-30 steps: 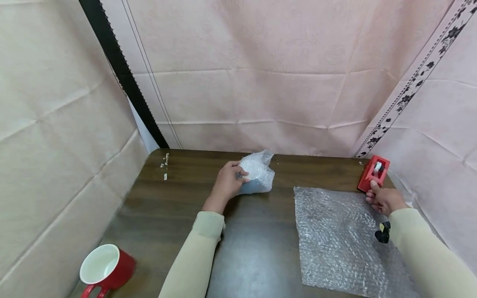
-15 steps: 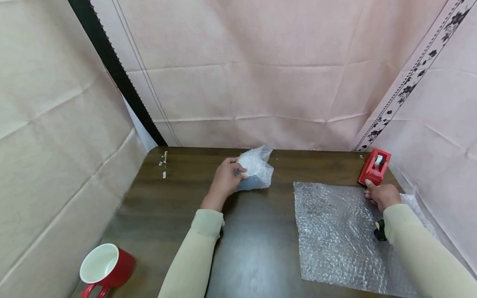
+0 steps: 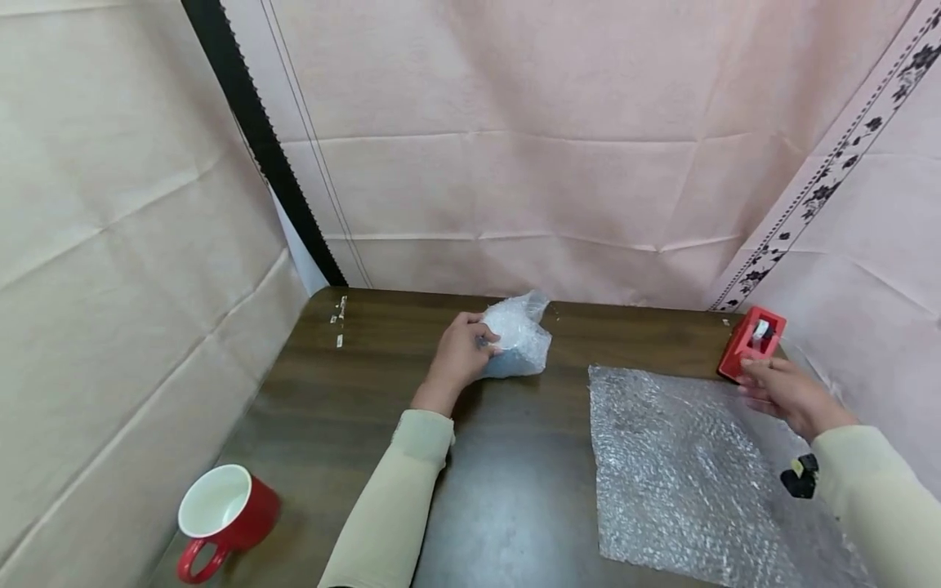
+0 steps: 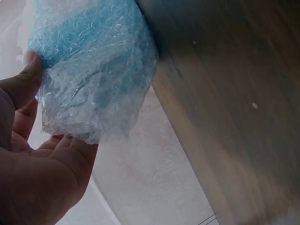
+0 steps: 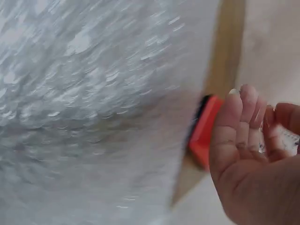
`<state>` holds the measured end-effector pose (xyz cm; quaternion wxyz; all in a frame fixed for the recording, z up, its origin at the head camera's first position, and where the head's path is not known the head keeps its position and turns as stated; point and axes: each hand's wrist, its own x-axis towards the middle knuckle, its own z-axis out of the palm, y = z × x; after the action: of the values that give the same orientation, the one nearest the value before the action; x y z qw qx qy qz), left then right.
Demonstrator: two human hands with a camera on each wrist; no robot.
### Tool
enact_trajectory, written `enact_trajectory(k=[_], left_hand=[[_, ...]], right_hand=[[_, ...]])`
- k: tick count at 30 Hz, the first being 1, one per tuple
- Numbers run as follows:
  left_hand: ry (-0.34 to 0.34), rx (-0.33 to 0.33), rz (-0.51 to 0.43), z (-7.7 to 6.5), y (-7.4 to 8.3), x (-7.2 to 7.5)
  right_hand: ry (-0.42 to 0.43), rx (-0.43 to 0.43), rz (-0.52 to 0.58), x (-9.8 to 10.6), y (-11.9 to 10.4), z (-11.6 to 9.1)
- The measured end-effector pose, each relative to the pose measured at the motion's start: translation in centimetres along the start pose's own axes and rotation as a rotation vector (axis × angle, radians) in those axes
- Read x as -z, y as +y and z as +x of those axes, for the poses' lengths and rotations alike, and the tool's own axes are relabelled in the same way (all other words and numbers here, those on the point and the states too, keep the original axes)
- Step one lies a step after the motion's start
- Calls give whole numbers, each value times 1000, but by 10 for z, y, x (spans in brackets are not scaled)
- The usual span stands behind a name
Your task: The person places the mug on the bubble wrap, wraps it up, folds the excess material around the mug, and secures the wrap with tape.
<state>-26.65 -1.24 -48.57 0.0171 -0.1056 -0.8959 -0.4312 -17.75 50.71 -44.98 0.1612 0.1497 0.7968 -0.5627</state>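
Observation:
A bundle of bubble wrap (image 3: 518, 336) with something blue inside sits near the table's back edge. My left hand (image 3: 459, 355) grips its left side, thumb on the near face; in the left wrist view the bubble-wrapped bundle (image 4: 93, 70) shows folded clear layers over the blue. My right hand (image 3: 790, 396) is at the front end of a red tape dispenser (image 3: 751, 343). In the right wrist view, thumb and fingertips of the right hand (image 5: 253, 154) come together on what looks like a thin clear piece of tape (image 5: 263, 115). The dispenser (image 5: 204, 133) is partly hidden behind the fingers.
A flat sheet of bubble wrap (image 3: 676, 474) lies on the right of the dark wooden table (image 3: 485, 482). A red mug (image 3: 228, 514), white inside, stands at the front left. Small white scraps (image 3: 340, 340) lie at the back left. Cloth hangs around the table.
My right hand has drawn back to the right from the dispenser's front, and its arm has turned outward. The left hand keeps its hold on the bundle. The head view shifts slightly.

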Motion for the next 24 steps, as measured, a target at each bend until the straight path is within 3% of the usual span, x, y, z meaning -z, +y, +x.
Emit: enact_trajectory(k=[4, 8, 14, 19, 24], left_hand=[[18, 8, 14, -1, -3, 6], [41, 16, 49, -8, -4, 3], [89, -21, 209, -23, 5, -8], [76, 5, 315, -32, 19, -13], [55, 11, 342, -35, 24, -6]], right_hand=[[-14, 150, -108, -47, -44, 10], [-44, 256, -171, -117, -92, 30], [-105, 375, -224, -223, -142, 54], [-154, 350, -243, -285, -168, 65], [-151, 276, -266, -311, -182, 73]])
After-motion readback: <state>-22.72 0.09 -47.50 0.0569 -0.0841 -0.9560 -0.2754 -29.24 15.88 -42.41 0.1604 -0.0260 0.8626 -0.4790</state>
